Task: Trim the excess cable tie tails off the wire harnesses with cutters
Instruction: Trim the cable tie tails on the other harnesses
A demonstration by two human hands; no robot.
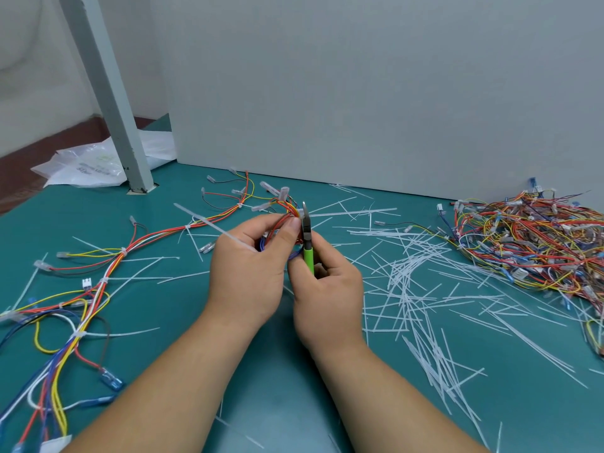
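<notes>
Gripping harness (277,220) | left hand (251,266) | right hand (330,289) holds cutters (307,237) (green-handled)

Setting: assembly bench in a small wiring workshop or factory station.

Evidence:
- teal work mat (294,403) covering the bench
- plain grey partition panel (359,93) at the rear
- grey painted post (111,93) at rear left
- heap of multicoloured wire harnesses (529,237) at right
- 1 harness (104,282) spread out at left
- white cut tie tails (411,289) littered over the mat
- clear plastic bags (88,165) behind the post
</notes>
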